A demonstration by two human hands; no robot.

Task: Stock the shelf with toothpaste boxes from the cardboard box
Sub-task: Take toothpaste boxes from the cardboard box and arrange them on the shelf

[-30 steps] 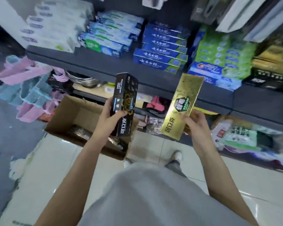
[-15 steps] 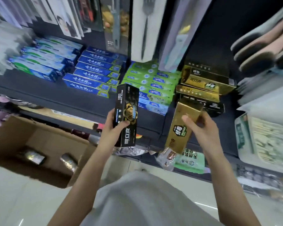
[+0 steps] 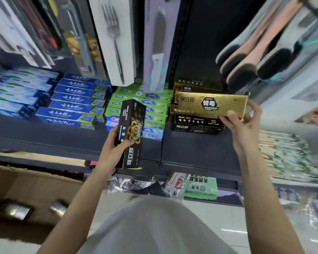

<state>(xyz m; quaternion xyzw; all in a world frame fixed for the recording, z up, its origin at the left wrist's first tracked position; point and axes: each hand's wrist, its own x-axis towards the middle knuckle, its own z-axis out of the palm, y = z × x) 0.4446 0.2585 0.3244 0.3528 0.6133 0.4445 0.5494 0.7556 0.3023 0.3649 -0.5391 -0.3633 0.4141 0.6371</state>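
My left hand (image 3: 114, 149) grips a black toothpaste box (image 3: 131, 132) upright in front of the dark shelf (image 3: 62, 142). My right hand (image 3: 243, 125) holds a gold toothpaste box (image 3: 207, 104) level by its right end, over a stack of black and gold boxes (image 3: 196, 124) at the shelf's right side. The open cardboard box (image 3: 31, 186) stands on the floor at lower left, with shiny boxes (image 3: 17, 210) inside.
Blue boxes (image 3: 77, 99) and green boxes (image 3: 147, 107) fill the shelf's left and middle. Packaged cutlery (image 3: 116, 39) and a knife (image 3: 156, 52) hang above. Brushes (image 3: 264, 57) hang at upper right. Chopstick packs (image 3: 286, 156) lie to the right. A lower shelf holds packets (image 3: 200, 186).
My right hand has turned the gold box from tilted upright to level and raised it over the stack on the shelf. My view has moved closer to the shelf. The left hand keeps its box.
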